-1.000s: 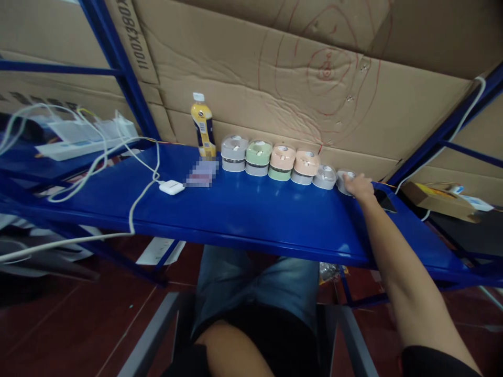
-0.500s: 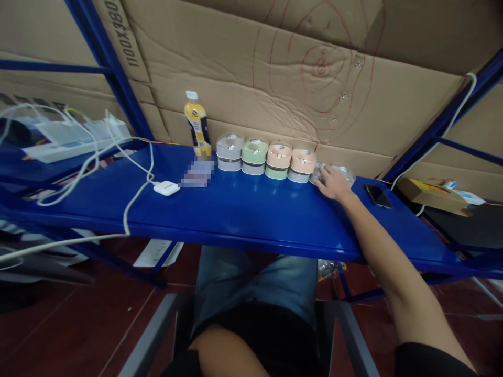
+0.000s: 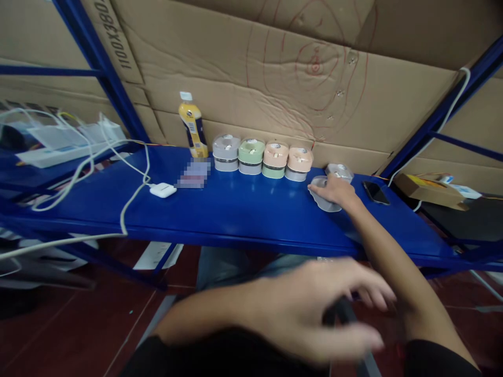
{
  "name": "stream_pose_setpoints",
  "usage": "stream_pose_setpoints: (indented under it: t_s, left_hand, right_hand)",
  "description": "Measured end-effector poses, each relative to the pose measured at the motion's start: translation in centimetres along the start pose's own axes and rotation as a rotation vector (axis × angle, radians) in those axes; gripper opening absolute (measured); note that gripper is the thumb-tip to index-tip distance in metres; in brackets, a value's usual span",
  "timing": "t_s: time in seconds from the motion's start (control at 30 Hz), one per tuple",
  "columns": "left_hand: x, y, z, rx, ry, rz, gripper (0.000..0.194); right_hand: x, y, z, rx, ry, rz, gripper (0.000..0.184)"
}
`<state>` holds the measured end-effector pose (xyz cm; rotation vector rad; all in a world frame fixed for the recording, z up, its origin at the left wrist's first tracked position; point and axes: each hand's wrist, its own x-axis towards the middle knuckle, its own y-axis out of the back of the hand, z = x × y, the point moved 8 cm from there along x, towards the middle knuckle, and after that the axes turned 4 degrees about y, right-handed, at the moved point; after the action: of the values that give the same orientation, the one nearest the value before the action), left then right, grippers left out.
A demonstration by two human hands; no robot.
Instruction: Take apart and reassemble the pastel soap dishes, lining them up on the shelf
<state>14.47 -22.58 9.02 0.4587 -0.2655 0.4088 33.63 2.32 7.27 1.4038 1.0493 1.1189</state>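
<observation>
On the blue table, my right hand [image 3: 338,190] grips a shallow grey plastic container [image 3: 327,204], with its thumb stretched over the left side. The palm and fingers hide part of this container. Just behind the hand sits another greyish container with a clear top [image 3: 341,170]. My left hand [image 3: 314,309] hovers low in front of the table edge, a little blurred, thumb and fingers apart and holding nothing. Along the cardboard stand stacked pairs of small plastic containers: grey [image 3: 226,152], green on grey [image 3: 250,156], peach on green [image 3: 274,159] and peach on grey [image 3: 298,163].
A yellow drink bottle [image 3: 192,125] stands at the back left, near a pixelated flat item [image 3: 193,174]. A white charger case [image 3: 163,190] with a cable lies left. A phone [image 3: 376,192] and an open cardboard box [image 3: 428,191] are at right. Cardboard [image 3: 220,68] walls the back.
My right hand has drawn the grey container forward, away from the row and the container behind. My left hand has come up into view from below.
</observation>
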Motion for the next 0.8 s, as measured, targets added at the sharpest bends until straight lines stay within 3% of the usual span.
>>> stream_pose_setpoints:
  t_s: [0.07, 0.1, 0.17, 0.23, 0.33, 0.43, 0.53, 0.67, 0.8]
  left_hand:
    - [1.3, 7.4, -2.3, 0.269, 0.039, 0.291, 0.055]
    - [1.8, 10.5, -3.9, 0.393, 0.091, 0.345, 0.062]
    - [2.1, 16.0, -7.8, 0.553, 0.239, 0.386, 0.085]
    - [1.8, 20.3, -11.9, 0.565, 0.370, 0.353, 0.114]
    - [0.8, 24.2, -15.9, 0.475, 0.387, 0.325, 0.131]
    - [-0.2, 25.5, -17.5, 0.431, 0.353, 0.332, 0.127]
    - [-0.9, 25.2, -17.3, 0.494, 0.295, 0.324, 0.105]
    - [-1.3, 24.4, -16.3, 0.629, 0.239, 0.312, 0.062]
    - [-1.5, 23.6, -16.3, 0.676, 0.266, 0.318, 0.056]
  right_hand:
    - [0.2, -0.6, -1.2, 0.008, 0.075, -0.056, 0.089]
    - [0.2, -0.8, -2.1, 0.022, 0.140, -0.056, 0.087]
    - [-0.3, -1.2, -4.2, 0.088, 0.292, -0.031, 0.087]
    - [-1.0, -1.4, -6.7, 0.203, 0.443, 0.000, 0.089]
    - [-1.8, -1.1, -10.1, 0.443, 0.625, 0.043, 0.093]
    - [-1.6, -0.3, -11.4, 0.702, 0.718, 0.106, 0.090]
    - [-0.3, -0.2, -9.7, 0.832, 0.647, 0.202, 0.087]
    - [1.6, -1.8, -6.3, 0.828, 0.456, 0.163, 0.088]
    - [2.6, -2.9, -4.5, 0.741, 0.359, 0.090, 0.084]
